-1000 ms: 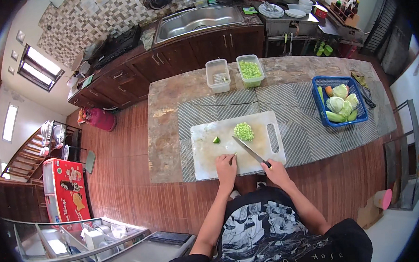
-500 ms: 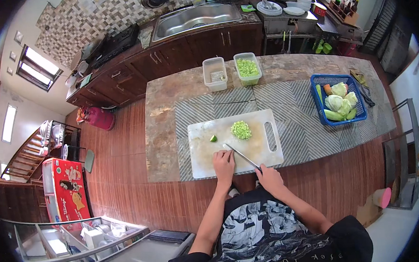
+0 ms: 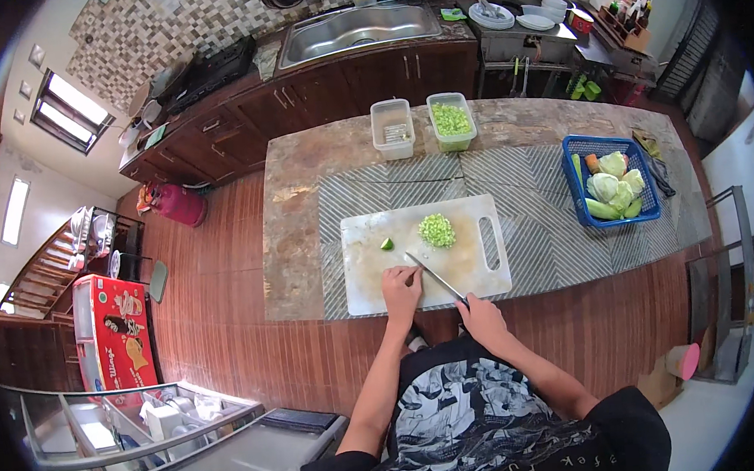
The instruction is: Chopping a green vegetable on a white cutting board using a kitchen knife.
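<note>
My right hand (image 3: 484, 319) is wrapped round the handle of a kitchen knife (image 3: 436, 277), its blade slanting up and left across the white cutting board (image 3: 362, 279). Beside the blade, my left hand (image 3: 402, 293) rests on the board with its fingers curled and drawn together; whatever is under the fingertips is too small or hidden to make out. A pile of diced pale green vegetable (image 3: 437, 231) lies beyond the knife tip. To its left sits a small dark green end piece (image 3: 387, 244).
Behind the board stand a nearly empty clear plastic container (image 3: 393, 139) and another container (image 3: 453, 143) filled with diced green vegetable. On the right is a blue basket (image 3: 584, 210) of vegetables. The board lies on a grey striped mat (image 3: 533, 252) near the table's front edge.
The whole view has shifted slightly. My hands and the knife keep nearly the same place on the board, and the diced pile looks unchanged.
</note>
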A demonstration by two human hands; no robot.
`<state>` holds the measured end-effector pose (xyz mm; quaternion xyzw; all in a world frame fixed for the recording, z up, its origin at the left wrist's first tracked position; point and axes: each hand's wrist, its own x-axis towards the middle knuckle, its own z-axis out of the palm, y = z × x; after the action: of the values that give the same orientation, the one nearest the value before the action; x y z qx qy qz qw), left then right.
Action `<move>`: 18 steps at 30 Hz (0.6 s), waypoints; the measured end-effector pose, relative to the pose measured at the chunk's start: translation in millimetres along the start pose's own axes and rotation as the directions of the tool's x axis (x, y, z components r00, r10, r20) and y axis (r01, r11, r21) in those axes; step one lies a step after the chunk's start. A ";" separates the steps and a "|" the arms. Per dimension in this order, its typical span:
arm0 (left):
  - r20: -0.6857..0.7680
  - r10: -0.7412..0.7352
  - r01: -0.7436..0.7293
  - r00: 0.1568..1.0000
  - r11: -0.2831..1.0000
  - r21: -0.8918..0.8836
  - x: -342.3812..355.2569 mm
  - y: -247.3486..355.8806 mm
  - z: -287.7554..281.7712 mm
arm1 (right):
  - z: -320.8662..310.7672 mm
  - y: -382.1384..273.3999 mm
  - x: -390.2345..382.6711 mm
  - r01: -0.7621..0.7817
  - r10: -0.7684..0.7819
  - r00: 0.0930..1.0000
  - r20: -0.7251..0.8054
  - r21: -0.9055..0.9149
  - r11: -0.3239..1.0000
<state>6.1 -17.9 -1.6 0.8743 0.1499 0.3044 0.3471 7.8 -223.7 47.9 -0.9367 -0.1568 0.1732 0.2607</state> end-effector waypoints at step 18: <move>0.017 0.021 -0.019 1.000 0.996 -0.090 0.5 -5.6 -8.4 | 9.8 -6.2 -13.8 -0.051 0.050 0.999 -0.013 -0.034 0.998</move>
<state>0.9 -9.4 -0.5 0.8618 0.1241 0.3066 0.3845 -9.8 -219.7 46.7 -0.9457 -0.1344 0.1713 0.2413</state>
